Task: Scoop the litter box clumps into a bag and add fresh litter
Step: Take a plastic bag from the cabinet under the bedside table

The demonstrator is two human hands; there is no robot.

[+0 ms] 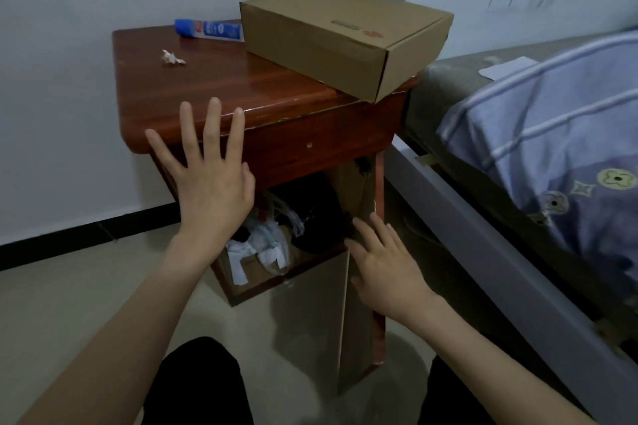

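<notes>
Bedroom corner, white wall with black baseboard, pale tile floor. I'm seeing a reddish wooden desk standing beside a bed; its right edge is touching the mattress side, so there's no gap there, while open floor is lying to the left and in front. A cardboard box is sitting on top, its front corner overhanging the desk's front edge; a red mark and a printed strip are showing on the lid, unreadable. A blue tube is lying at the back by the wall, label too blurred to read, and a crumpled scrap is lying near the left.

My left hand is hovering flat in front of the desk's front-left edge, fingers spread straight, holding nothing. My right hand is reaching, fingers loose and spread, tips touching the cabinet door hanging open below. Inside, plastic bags are sitting bunched in the compartment. Litter box isn't in view.
</notes>
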